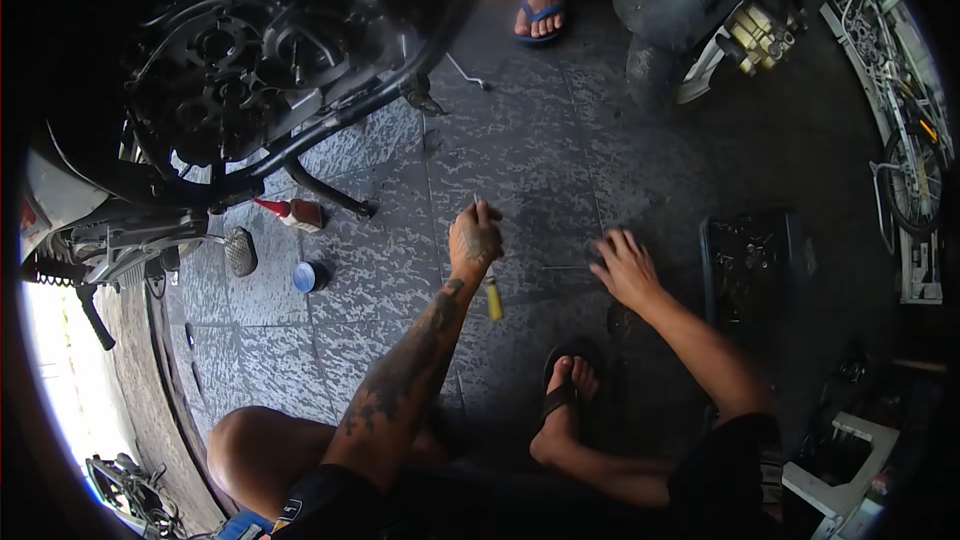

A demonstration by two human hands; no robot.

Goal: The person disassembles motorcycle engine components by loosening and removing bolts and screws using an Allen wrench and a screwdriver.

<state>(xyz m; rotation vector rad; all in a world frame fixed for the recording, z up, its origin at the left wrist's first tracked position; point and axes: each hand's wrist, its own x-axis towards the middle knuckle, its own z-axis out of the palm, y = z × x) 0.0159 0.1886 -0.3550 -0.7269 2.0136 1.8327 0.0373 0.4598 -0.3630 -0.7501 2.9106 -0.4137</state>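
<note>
My left hand (475,238) is closed above the tiled floor. A yellow-handled screwdriver (493,300) sticks out below it, and a thin tip shows above the fingers, so the hand appears wrapped around the shaft. Off to the right, my right hand (628,270) is slightly blurred, fingers spread and pointing down toward the floor. Beside its fingertips lies a thin metal rod (565,268); the rod's other end is hidden by the hand, and I cannot tell whether they touch.
A partly stripped motorcycle (230,90) fills the upper left, its stand (330,190) reaching the floor. Nearby are a red-capped bottle (300,214) and a blue-lidded can (305,277). At right sits a dark tray of small parts (745,265). Another person's sandalled foot (540,15) is ahead.
</note>
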